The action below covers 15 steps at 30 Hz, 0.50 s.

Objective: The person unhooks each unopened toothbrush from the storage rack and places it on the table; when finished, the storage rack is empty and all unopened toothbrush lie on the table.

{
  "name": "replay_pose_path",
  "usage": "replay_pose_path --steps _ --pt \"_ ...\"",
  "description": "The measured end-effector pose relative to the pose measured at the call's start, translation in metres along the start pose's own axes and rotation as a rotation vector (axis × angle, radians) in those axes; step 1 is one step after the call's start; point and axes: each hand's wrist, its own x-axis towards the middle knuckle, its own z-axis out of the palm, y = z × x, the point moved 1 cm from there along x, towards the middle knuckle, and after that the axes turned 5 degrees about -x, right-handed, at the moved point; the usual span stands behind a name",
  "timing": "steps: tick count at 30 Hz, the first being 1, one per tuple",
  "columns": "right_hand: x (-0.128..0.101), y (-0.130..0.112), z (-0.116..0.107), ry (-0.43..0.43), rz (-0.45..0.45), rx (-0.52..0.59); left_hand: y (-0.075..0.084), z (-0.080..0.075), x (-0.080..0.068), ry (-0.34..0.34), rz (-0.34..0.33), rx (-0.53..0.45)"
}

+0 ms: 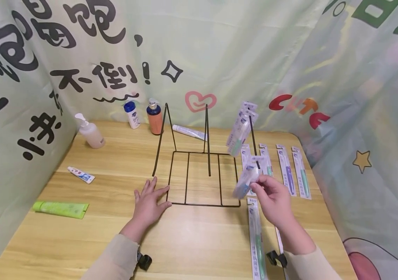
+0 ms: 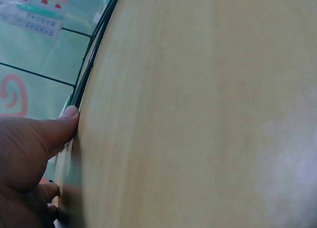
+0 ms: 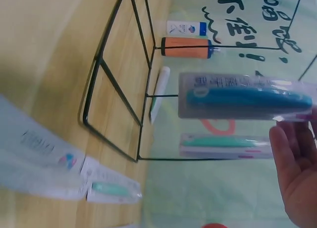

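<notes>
My right hand (image 1: 275, 199) pinches a packaged toothbrush (image 1: 248, 181) at the front end of the black wire rack's right prong. A blue handle shows through its clear pack in the right wrist view. Farther back on that prong hang other packaged toothbrushes (image 1: 240, 134), the front one with a green handle. At the front left corner of the wire rack (image 1: 195, 204), my left hand (image 1: 149, 204) rests on the table with fingers spread. Its thumb (image 2: 64, 121) lies right at the rack's base wire. The rack's left and middle prongs bear nothing.
More packaged toothbrushes (image 1: 302, 173) lie on the right side of the table, one (image 1: 256, 241) near the front. Behind the rack are an orange bottle (image 1: 155, 119), a white bottle (image 1: 132, 116) and a toothpaste tube (image 1: 190, 132). A pump bottle (image 1: 92, 134) and green tube (image 1: 60, 209) are left.
</notes>
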Motion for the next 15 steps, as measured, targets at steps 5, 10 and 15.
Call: replay_pose_path --steps 5,10,15 --pt "-0.027 -0.014 -0.024 -0.050 -0.066 0.006 -0.002 0.000 0.000 -0.015 -0.011 -0.003" --pt "-0.048 -0.017 -0.055 -0.007 -0.065 0.028 -0.002 0.001 0.000 -0.008 -0.011 -0.003" --pt "-0.071 0.002 -0.105 0.083 0.360 -0.264 0.000 0.001 0.000 -0.025 -0.016 -0.004"
